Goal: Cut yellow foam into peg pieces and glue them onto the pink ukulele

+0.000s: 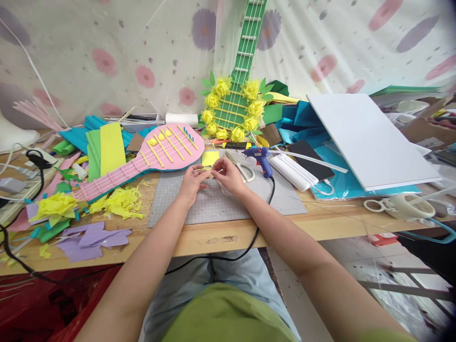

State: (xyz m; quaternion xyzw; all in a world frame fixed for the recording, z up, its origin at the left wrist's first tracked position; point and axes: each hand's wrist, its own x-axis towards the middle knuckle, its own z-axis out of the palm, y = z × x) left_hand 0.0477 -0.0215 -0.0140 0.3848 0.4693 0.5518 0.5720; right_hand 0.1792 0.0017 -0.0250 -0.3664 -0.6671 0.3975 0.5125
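Observation:
Over the grey cutting mat (203, 209), my left hand (194, 182) and my right hand (227, 175) meet fingertip to fingertip. Both pinch a small yellow piece (208, 169), mostly covered by the fingers. Just beyond them lies a yellow paper square (210, 158). Scissors (245, 172) rest right of my right hand, with a blue glue gun (262, 161) beside them. A pink paper instrument (167, 152) with yellow strips lies behind and left of my hands. The green one (231, 107), ringed with yellow flowers, stands upright behind.
Yellow scraps (123, 202) and purple paper pieces (93, 241) lie at the left. A white board (370, 137) leans at the right, near a white power bank (294, 172) and a tape roll (409, 206). The glue gun's black cord (257, 232) hangs over the table edge.

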